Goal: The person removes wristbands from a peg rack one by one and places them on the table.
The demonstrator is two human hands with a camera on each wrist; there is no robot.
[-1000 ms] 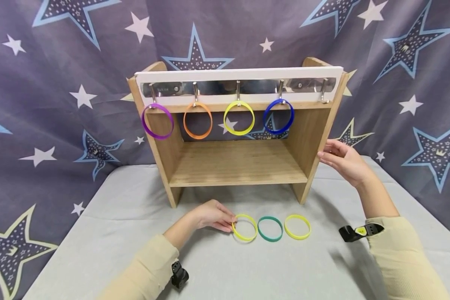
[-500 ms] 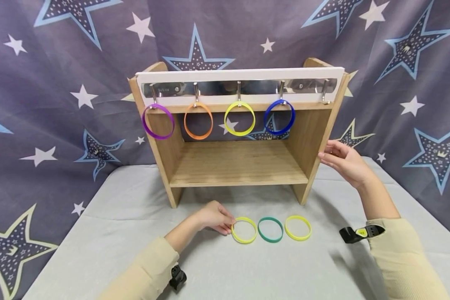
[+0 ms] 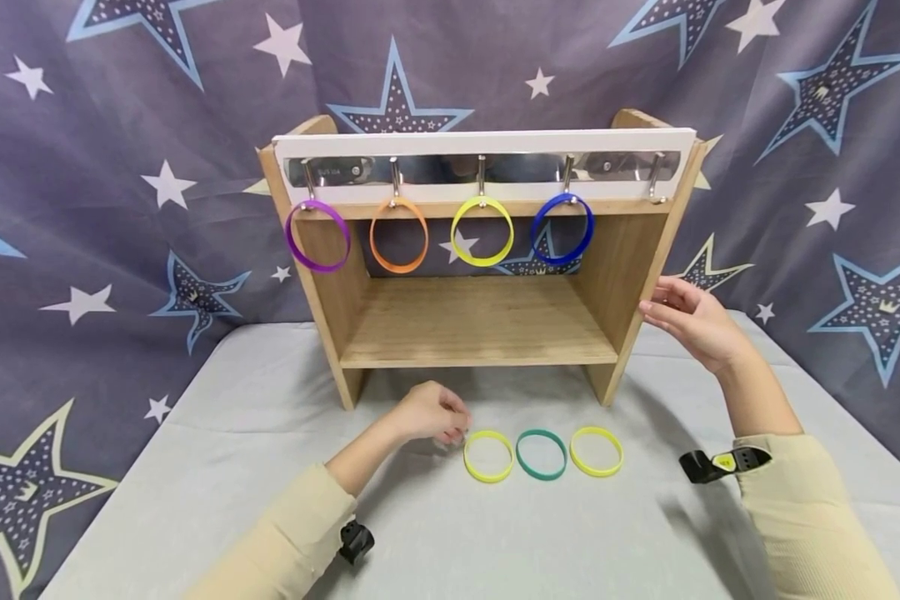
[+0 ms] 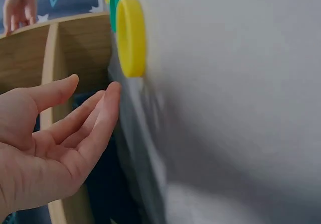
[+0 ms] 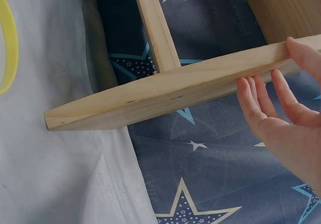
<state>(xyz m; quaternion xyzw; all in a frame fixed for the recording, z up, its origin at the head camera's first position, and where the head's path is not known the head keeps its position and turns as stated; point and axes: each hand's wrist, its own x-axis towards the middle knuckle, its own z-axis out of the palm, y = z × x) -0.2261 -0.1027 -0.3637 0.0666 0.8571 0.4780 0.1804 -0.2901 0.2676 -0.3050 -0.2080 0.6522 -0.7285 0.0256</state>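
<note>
Just left of the leftmost yellow ring [image 3: 491,481], my left hand [image 3: 429,412] hovers low over the cloth. In the left wrist view its fingers are loosely bent, with a gap to the yellow ring [image 4: 132,38]. A green ring [image 3: 542,477] and another yellow ring [image 3: 598,474] lie in a row to its right. My right hand [image 3: 697,325] grips the right side panel of the wooden shelf [image 3: 480,321]. The right wrist view shows the thumb over the panel's front edge [image 5: 200,71] and the fingers against its outer face.
Along the shelf top runs a hook rail [image 3: 435,169]. From its hooks hang a purple ring [image 3: 322,268], an orange ring [image 3: 399,269], a yellow ring [image 3: 482,262] and a blue ring [image 3: 562,261]. The rightmost hook [image 3: 655,183] is bare. Behind hangs a star-patterned curtain [image 3: 217,100].
My left hand has come off the leftmost yellow ring and lifted slightly away, up and back. That ring stays lying on the cloth. The right hand keeps its place on the shelf.
</note>
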